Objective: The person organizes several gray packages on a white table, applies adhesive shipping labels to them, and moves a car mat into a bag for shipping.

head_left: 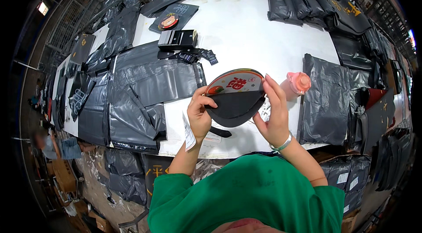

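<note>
Black felt-like fabric makes up the underside of the round fan-shaped piece (235, 101) held up over the white surface (246, 31), just in front of the person's chest; its upper face is a printed disc in cream, red and green. The left hand (198, 114) pinches the left rim, thumb on top and fingers curled under, and a white paper slip (189, 133) hangs down at that wrist — whether it is tucked into the same hand I cannot tell. The right hand (273, 116), a pale green bracelet at its wrist, clamps the right rim with fingers stretched up along the printed edge and the thumb beneath.

The piece looks light and thin, flexible rather than stiff: the black layer sags away from the printed one between the two hands. It should bend without harm, though the printed face could crease, so the rim, taken at opposite sides, seems the sound place to hold it — not the middle.

Just beyond the right hand stands a pink lidded bottle (299, 82). Grey plastic mailer bags (145, 88) lie stacked to the left, more of them (327, 101) to the right. Farther back sit a black and white box (178, 39) and some small dark tags (193, 56).
</note>
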{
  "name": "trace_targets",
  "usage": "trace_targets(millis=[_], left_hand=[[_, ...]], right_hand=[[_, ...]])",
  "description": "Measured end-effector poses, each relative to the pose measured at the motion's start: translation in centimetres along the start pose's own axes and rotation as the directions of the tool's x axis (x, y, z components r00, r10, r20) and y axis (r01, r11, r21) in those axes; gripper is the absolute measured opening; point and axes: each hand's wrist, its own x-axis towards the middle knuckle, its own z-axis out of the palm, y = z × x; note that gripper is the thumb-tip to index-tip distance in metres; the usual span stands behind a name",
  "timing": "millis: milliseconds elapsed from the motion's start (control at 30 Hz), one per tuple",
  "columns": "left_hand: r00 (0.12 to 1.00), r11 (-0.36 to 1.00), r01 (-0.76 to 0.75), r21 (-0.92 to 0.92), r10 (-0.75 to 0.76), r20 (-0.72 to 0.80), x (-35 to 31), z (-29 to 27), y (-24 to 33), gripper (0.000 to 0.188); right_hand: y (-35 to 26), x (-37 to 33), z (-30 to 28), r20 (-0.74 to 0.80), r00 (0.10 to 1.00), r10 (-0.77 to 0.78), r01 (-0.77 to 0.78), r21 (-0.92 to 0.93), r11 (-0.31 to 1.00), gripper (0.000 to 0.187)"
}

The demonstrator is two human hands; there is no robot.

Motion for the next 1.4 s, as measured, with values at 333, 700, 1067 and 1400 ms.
trace_targets(millis=[333,700,1067,1400], left_hand=[[0.990,0.992,0.123,-0.029,-0.125,-0.067,-0.5,-0.7,-0.3,0.039],[0.992,0.984,0.072,-0.166,-0.089,-0.095,-0.9,-0.9,-2.0,0.018],[0.988,0.983,0.121,-0.142,-0.133,-0.077,-1.0,-0.6,-2.4,0.014],[0.903,0.881,0.403,-0.248,-0.427,-0.048,-0.4,0.5,-2.5,0.042]], right_hand=[[0.3,0.3,1.5,0.091,0.993,-0.073,0.073,0.009,0.997,0.034],[0.4,0.0,1.9,0.064,0.978,-0.199,0.199,0.005,0.980,0.033],[0.6,0.4,1.4,0.007,1.000,-0.018,0.018,-0.015,1.000,0.034],[4.7,0.4,1.7,0.382,0.730,0.567,-0.675,0.532,0.512,0.040]])
